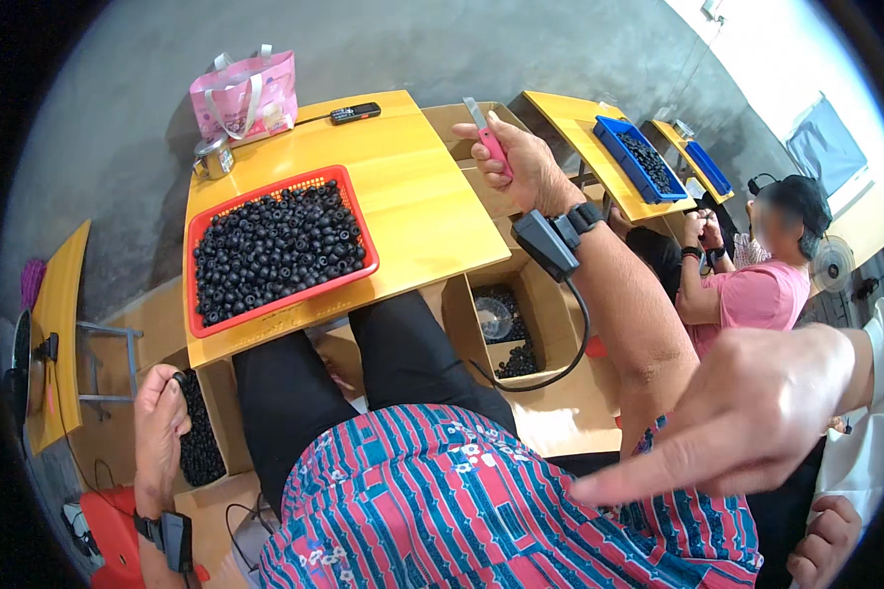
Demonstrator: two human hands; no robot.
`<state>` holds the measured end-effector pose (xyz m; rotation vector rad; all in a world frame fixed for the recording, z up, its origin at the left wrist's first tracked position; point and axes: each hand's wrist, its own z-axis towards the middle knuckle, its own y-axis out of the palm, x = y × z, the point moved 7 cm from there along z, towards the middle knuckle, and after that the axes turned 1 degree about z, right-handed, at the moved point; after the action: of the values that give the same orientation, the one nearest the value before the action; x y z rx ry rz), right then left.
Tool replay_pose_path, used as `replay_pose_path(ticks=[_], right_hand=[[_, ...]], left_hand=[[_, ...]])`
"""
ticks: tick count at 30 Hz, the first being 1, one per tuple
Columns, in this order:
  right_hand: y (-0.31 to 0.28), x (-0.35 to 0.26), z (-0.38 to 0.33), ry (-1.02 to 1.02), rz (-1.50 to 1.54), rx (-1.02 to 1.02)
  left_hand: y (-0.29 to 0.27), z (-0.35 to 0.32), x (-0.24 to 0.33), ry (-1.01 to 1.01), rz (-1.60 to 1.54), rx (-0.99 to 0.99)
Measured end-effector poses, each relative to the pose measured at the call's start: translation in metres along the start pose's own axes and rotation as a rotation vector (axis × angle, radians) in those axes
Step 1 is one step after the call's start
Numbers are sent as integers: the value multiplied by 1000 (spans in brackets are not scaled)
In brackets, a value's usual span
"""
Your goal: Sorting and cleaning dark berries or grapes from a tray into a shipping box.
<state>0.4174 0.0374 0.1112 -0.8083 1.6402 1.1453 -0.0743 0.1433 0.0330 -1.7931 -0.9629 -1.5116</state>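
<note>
My right hand (521,162) is raised past the right edge of the yellow table, closed around the pink handle of a utility knife (488,142) with its blade pointing up and away. Low on the left, my left hand (162,412) is closed, a small round black piece (179,377) pinched at its fingertips. Below that hand stands a cardboard box of black pieces (202,432). On the table, a red plastic basket (371,257) holds a heap of similar black round pieces (275,245), some showing holes.
Another person's hand (746,412) points in from the right, near my lap. A cardboard box (557,309) with black pieces stands right of my legs. The yellow table (432,196) bears a black handset (355,113), a metal tin (213,157) and a pink bag (246,98). A co-worker (756,285) sits at right.
</note>
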Motion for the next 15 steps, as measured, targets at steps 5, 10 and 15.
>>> replay_pose_path(ticks=[5, 10, 15], right_hand=[[11, 1, 5, 29, -7, 59], [25, 32, 26, 87, -22, -131], [11, 23, 19, 104, -67, -29]], left_hand=[[2, 11, -1, -8, -54, -37], [-6, -5, -9, -57, -11, 10], [26, 49, 10, 57, 56, -125]])
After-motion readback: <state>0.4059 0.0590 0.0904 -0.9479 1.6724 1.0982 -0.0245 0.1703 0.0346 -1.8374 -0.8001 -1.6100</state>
